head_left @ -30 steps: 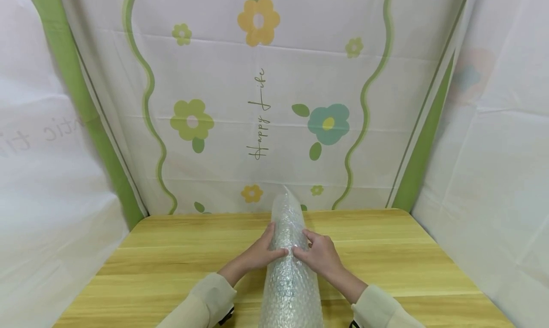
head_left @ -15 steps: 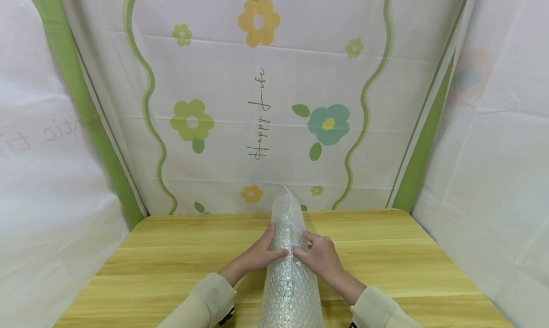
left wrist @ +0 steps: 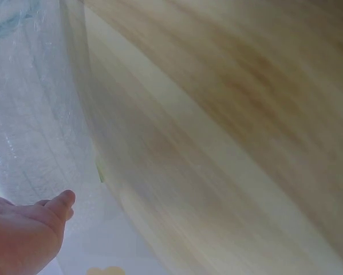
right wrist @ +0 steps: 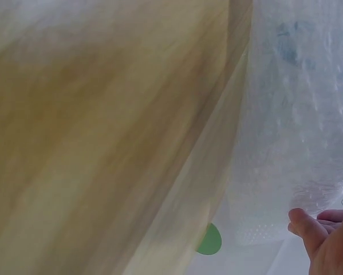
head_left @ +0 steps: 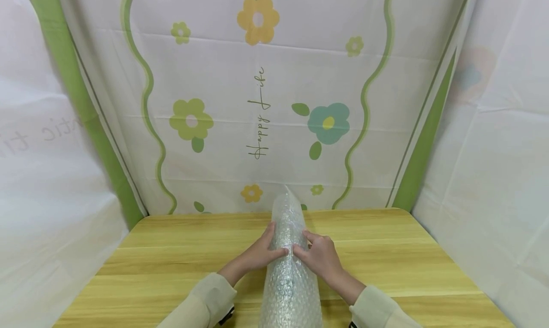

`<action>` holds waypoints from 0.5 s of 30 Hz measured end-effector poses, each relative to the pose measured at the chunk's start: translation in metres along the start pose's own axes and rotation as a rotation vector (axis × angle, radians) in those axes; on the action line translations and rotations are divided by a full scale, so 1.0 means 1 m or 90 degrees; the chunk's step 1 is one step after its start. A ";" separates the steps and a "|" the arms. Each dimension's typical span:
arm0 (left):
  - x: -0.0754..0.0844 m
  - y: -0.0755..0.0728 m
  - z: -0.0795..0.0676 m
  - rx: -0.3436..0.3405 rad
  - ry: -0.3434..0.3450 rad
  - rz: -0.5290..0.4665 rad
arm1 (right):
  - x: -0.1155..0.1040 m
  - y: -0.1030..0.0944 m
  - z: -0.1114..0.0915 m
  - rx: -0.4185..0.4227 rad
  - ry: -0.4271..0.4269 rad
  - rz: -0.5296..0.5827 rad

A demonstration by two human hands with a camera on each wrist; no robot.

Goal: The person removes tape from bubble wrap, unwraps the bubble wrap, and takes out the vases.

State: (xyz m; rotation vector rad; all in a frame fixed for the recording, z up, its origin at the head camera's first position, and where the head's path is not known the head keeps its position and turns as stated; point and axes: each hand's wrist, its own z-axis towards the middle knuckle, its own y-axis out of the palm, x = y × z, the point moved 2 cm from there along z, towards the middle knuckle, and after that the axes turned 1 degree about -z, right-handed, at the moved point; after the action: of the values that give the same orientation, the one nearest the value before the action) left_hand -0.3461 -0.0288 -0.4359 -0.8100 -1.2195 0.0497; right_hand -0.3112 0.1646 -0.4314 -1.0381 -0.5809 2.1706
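A long roll of clear bubble wrap [head_left: 290, 290] lies along the middle of the wooden table, its far end narrowing to a point against the back cloth. My left hand [head_left: 259, 251] grips its left side, with the thumb across the top. From the right, my right hand [head_left: 322, 255] holds it at the same height, and the two thumb tips nearly meet. The left wrist view has the left hand [left wrist: 28, 235] against the bubble wrap [left wrist: 28, 126]. In the right wrist view, the right hand [right wrist: 328, 240] touches the wrap [right wrist: 297, 126]; some of its fingers are hidden.
The wooden table [head_left: 180, 261] spreads to both sides of the roll. A white flowered cloth [head_left: 231, 151] hangs behind its far edge. White cloth walls stand at the left [head_left: 47, 199] and right [head_left: 484, 199].
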 end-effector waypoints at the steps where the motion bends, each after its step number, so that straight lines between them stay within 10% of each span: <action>1: 0.000 0.000 0.000 0.000 0.000 0.000 | 0.000 0.000 0.000 0.003 -0.005 -0.002; 15: -0.002 0.000 0.000 0.000 0.002 -0.002 | 0.003 -0.006 0.000 -0.041 0.043 0.101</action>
State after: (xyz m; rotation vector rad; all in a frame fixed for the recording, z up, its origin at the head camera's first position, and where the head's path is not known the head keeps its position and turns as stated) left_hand -0.3474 -0.0297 -0.4371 -0.8073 -1.2184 0.0457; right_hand -0.3105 0.1710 -0.4297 -1.2231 -0.5572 2.2563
